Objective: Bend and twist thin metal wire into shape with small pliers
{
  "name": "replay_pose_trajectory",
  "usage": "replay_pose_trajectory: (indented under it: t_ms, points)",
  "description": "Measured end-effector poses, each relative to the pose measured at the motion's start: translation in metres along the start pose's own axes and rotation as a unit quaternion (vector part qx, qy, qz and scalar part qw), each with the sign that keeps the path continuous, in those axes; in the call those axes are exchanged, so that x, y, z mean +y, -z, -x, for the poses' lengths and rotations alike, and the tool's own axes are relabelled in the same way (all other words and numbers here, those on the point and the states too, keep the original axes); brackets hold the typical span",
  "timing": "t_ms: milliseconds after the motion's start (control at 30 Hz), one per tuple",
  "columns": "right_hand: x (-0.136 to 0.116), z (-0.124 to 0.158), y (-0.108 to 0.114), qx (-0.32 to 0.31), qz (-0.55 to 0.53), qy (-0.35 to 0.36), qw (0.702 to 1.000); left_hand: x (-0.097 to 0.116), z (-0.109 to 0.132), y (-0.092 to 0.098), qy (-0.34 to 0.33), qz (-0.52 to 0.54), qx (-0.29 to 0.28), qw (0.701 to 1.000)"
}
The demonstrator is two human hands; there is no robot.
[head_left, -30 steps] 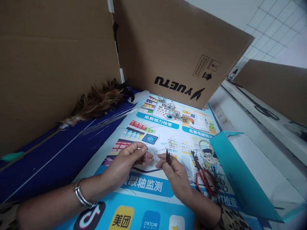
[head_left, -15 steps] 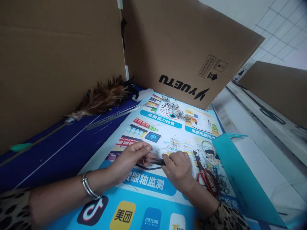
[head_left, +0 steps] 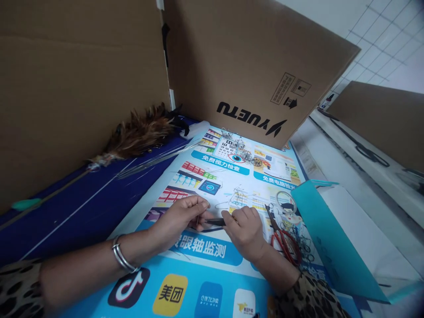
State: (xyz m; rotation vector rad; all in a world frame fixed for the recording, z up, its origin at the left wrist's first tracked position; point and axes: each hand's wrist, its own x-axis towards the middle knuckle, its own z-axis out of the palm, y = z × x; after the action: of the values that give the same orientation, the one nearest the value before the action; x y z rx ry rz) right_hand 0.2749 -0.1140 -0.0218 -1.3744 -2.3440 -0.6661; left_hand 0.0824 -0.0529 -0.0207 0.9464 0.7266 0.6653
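My left hand point(head_left: 184, 217) is closed in a pinch on a thin wire point(head_left: 198, 219), a short end of which hangs below the thumb. My right hand point(head_left: 245, 232) is wrapped round pliers point(head_left: 216, 221); their dark jaws point left and meet the left fingertips. The pliers' handles are hidden in the palm. Just right of that hand lie red-handled scissors point(head_left: 285, 246). Beyond both hands is a loose tangle of bent wire pieces point(head_left: 239, 195).
Small wire coils point(head_left: 243, 154) lie at the back of the printed poster point(head_left: 217, 276). A teal open box point(head_left: 334, 238) stands at the right. Feathers point(head_left: 135, 134) and long straight wires point(head_left: 159, 160) rest on the left. Cardboard panels point(head_left: 232, 53) wall the back.
The pliers' jaws have tilted slightly beside the left fingertips. Both hands keep their holds, and the whole view has shifted a little.
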Motion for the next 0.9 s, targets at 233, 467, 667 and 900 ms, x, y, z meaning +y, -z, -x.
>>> replay_pose_trajectory:
  t_ms: [233,467,667,900]
  points:
    - [0.0014,0.0028,-0.0013,-0.011,-0.003,0.012,1.000,0.0007,0.0007,0.0000,0.013,0.002,-0.003,1.000]
    - [0.0010,0.0065,-0.0063,-0.025,0.007,0.012,1.000,0.0013,0.0001,-0.0002,0.012,-0.003,0.000,1.000]
    - [0.0011,0.0056,-0.0047,-0.036,0.016,0.023,0.999,-0.0020,-0.0022,0.0021,0.016,0.002,-0.005,1.000]
    - [-0.0004,0.0029,-0.0009,-0.033,0.006,0.040,0.999,-0.0007,-0.0015,0.0006,0.014,0.007,-0.001,1.000]
